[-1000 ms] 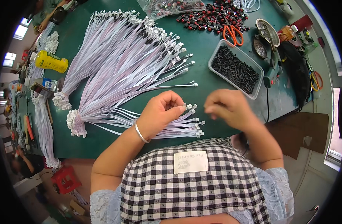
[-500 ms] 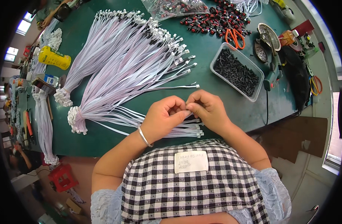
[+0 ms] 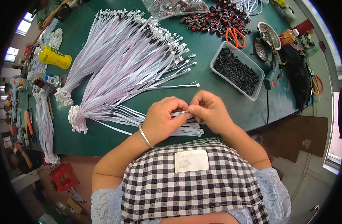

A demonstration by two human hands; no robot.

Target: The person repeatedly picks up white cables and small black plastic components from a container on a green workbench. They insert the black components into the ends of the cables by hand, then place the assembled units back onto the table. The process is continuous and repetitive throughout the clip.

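Observation:
My left hand (image 3: 165,116), with a silver bangle at its wrist, has thumb and fingers closed round a thin white flat cable (image 3: 181,112). My right hand (image 3: 211,112) meets it at the fingertips, thumb and forefinger pinched at the cable's end; the very tip is hidden. Beneath both hands, loose cables with white connectors (image 3: 195,130) fan out from a bundle (image 3: 117,80), whose other ends are gathered at a cluster of white connectors (image 3: 77,118). Several cables in the bundle carry black sleeves near their connectors.
Right of the bundle stands a clear plastic box (image 3: 260,91) of short black tubes. Beyond it lie orange-handled scissors (image 3: 235,38) and a heap of red-and-black parts (image 3: 217,20). A second bundle (image 3: 81,61), a yellow bottle (image 3: 55,57) and a corded green tool (image 3: 272,76) are also on the table.
A white strip of cable now shows between my fingertips, where they were closed tightly together before. Both hands have shifted only slightly.

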